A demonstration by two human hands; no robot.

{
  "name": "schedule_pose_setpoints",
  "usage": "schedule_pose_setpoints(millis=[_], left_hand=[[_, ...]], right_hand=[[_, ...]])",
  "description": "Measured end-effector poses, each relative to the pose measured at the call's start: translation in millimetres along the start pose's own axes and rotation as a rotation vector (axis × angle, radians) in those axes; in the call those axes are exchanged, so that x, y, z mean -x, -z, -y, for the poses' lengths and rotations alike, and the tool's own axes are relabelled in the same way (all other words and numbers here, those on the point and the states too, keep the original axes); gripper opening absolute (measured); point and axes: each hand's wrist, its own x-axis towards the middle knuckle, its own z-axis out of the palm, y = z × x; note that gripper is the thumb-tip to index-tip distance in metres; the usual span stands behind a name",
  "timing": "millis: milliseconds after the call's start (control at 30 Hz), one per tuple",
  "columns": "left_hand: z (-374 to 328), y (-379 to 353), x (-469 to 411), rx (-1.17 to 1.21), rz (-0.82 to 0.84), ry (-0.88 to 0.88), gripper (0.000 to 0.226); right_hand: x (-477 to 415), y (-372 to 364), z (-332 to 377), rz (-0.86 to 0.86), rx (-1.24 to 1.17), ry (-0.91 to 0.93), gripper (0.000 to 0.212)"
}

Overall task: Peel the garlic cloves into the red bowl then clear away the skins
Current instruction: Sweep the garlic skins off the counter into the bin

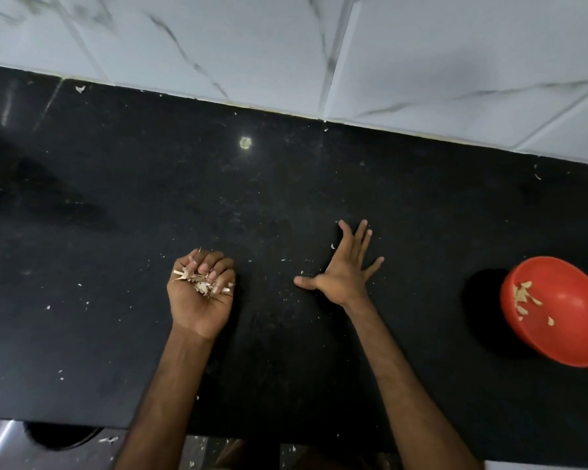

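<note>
My left hand (201, 293) is turned palm up over the black counter, its fingers curled round a bunch of dry garlic skins (201, 283). My right hand (345, 269) lies flat on the counter with fingers spread, holding nothing. A small skin flake (332, 246) lies just left of its fingers. The red bowl (564, 320) sits at the far right of the counter, with several peeled garlic cloves (522, 296) inside near its left wall.
The black counter (286, 198) runs across the view, dotted with tiny skin scraps. White marble-look wall tiles (421, 62) stand behind it. The counter's front edge is near the bottom, with floor and a dark round object (62, 435) below left.
</note>
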Motion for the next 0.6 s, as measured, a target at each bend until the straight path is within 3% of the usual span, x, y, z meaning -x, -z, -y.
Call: schedule_pose_setpoints(millis=[100, 300, 433, 600], left_hand=[[1.2, 0.0, -2.8, 0.015, 0.025, 0.022, 0.034], [8.9, -4.2, -5.8, 0.028, 0.027, 0.053, 0.034], [13.6, -6.8, -1.5, -0.014, 0.013, 0.058, 0.035], [13.1, -6.4, -0.7, 0.015, 0.022, 0.085, 0.035]], right_hand=[[-4.8, -1.6, -2.2, -0.138, -0.073, -0.05, 0.131], [-9.2, 8.6, 0.8, -0.063, -0.106, -0.07, 0.129], [-20.2, 26.1, -9.1, -0.224, -0.184, -0.185, 0.116], [-32.0, 34.2, -5.0, -0.152, -0.106, -0.297, 0.111]])
